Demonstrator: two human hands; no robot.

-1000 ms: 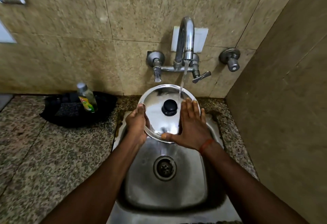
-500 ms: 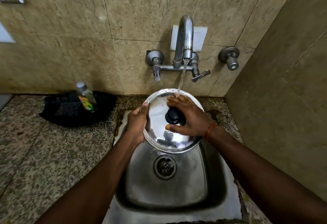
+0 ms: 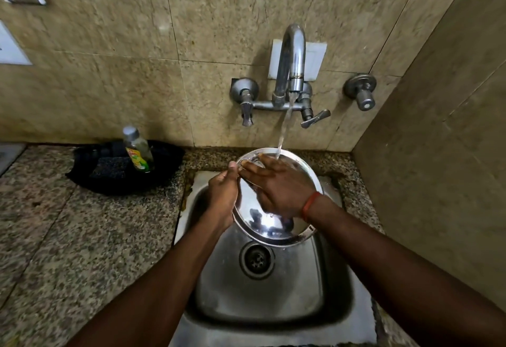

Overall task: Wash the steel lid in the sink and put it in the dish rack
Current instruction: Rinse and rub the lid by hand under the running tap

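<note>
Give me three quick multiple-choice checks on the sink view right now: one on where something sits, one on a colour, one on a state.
1. Where does the bottle stand?
A. in the sink basin
B. in the black tray on the counter, on the left-hand side of the sink
C. on the right-hand wall

2. What colour is the band on the right wrist?
A. blue
B. white
C. orange-red

3. What is the tap doing?
A. running onto the lid
B. shut off
C. dripping into the drain only

Answers:
1 B: the bottle stands in the black tray on the granite counter.
2 C: the wrist band is orange-red.
3 A: a stream falls from the tap onto the steel lid, which the left hand holds by its rim while the right hand lies flat on it.
</note>
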